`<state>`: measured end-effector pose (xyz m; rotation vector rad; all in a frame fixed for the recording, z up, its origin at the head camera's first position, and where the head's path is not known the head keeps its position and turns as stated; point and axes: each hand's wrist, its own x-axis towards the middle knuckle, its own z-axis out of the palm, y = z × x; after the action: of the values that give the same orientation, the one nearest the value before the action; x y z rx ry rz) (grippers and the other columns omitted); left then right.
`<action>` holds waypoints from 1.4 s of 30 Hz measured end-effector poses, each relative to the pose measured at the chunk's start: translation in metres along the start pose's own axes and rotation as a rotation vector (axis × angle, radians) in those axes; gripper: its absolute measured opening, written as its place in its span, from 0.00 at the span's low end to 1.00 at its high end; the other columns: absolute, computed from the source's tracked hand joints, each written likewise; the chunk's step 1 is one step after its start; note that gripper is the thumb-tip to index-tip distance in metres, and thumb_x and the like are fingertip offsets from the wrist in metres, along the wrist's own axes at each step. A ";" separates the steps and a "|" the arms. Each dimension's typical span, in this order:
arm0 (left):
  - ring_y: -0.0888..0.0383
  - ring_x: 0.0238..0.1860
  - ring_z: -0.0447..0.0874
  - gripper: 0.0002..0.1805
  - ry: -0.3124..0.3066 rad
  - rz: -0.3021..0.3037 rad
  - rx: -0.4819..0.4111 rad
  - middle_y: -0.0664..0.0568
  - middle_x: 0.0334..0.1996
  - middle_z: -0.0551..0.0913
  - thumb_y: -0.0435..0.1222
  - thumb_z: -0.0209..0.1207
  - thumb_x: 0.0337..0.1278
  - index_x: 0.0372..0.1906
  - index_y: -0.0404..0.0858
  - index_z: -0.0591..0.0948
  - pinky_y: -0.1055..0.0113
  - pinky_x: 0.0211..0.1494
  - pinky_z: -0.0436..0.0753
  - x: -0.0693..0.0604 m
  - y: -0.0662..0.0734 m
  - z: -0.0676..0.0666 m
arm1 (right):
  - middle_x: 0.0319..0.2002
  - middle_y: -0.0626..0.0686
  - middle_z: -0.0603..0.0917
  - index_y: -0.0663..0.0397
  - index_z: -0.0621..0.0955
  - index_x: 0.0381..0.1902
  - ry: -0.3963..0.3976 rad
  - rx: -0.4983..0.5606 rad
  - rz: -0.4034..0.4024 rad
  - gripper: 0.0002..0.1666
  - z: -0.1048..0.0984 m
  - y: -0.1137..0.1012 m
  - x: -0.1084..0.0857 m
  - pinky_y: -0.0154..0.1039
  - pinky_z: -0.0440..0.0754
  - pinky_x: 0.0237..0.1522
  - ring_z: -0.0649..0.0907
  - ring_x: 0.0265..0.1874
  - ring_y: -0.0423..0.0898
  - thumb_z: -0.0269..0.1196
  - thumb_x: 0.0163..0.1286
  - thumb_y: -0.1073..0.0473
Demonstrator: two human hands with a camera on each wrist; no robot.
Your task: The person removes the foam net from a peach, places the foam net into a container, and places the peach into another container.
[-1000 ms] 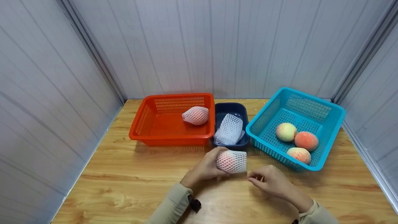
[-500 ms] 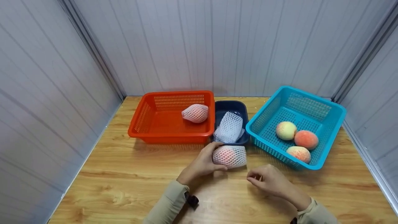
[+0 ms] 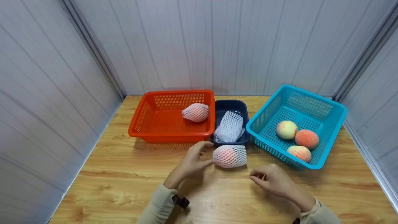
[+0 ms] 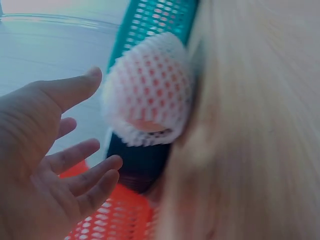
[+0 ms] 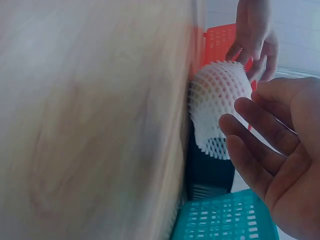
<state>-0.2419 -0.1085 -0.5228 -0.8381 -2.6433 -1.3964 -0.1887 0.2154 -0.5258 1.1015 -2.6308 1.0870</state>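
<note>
A peach in a white foam net sleeve point(image 3: 229, 156) lies on the table in front of the navy tray. Just left of it my left hand point(image 3: 192, 159) is apart from the fruit, its fingers spread and holding nothing, as the left wrist view shows. To the right, my right hand point(image 3: 273, 180) hovers over the tabletop with loosely bent fingers and nothing between them. Inside the navy tray point(image 3: 231, 105) are white foam nets point(image 3: 230, 127). Another netted peach point(image 3: 196, 112) rests in the red basket point(image 3: 171, 136).
At the right stands a turquoise basket point(image 3: 334, 130) with bare peaches: a yellowish one point(image 3: 286, 129), a red one point(image 3: 307, 139) and a speckled one point(image 3: 299, 153). The wooden table point(image 3: 124, 183) meets pale panel walls point(image 3: 192, 46) at the back and sides.
My left hand has set the netted peach down on the table, let go of it and drawn back to the left. My right hand has hardly moved.
</note>
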 end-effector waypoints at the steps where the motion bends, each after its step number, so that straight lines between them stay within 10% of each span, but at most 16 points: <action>1: 0.50 0.51 0.78 0.31 0.015 0.009 0.000 0.48 0.53 0.78 0.39 0.72 0.50 0.59 0.37 0.73 0.54 0.50 0.80 -0.004 0.002 -0.004 | 0.26 0.36 0.82 0.47 0.86 0.32 0.010 -0.003 -0.004 0.04 -0.002 -0.001 0.000 0.30 0.78 0.24 0.79 0.24 0.31 0.68 0.62 0.63; 20: 0.54 0.46 0.80 0.21 0.130 0.069 0.101 0.49 0.48 0.81 0.35 0.70 0.52 0.52 0.38 0.79 0.54 0.45 0.82 -0.055 0.011 -0.030 | 0.42 0.45 0.84 0.47 0.85 0.42 0.359 -0.021 -0.154 0.24 -0.038 -0.005 -0.003 0.29 0.80 0.35 0.83 0.38 0.42 0.72 0.50 0.75; 34: 0.35 0.59 0.70 0.29 0.013 -0.144 -0.282 0.43 0.60 0.71 0.33 0.67 0.56 0.62 0.37 0.72 0.44 0.56 0.75 -0.031 0.000 0.006 | 0.41 0.48 0.84 0.48 0.85 0.42 0.326 0.033 -0.079 0.23 -0.030 -0.002 0.000 0.33 0.83 0.34 0.83 0.39 0.43 0.73 0.50 0.74; 42: 0.50 0.62 0.68 0.32 0.001 -0.059 -0.181 0.50 0.60 0.70 0.38 0.70 0.53 0.64 0.41 0.72 0.52 0.64 0.69 -0.005 -0.003 0.031 | 0.40 0.48 0.85 0.47 0.85 0.41 0.289 0.063 -0.043 0.21 -0.022 -0.001 0.003 0.39 0.84 0.32 0.83 0.38 0.44 0.73 0.52 0.73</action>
<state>-0.2330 -0.0882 -0.5444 -0.7798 -2.5910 -1.6697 -0.1942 0.2272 -0.5076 0.9267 -2.3548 1.2254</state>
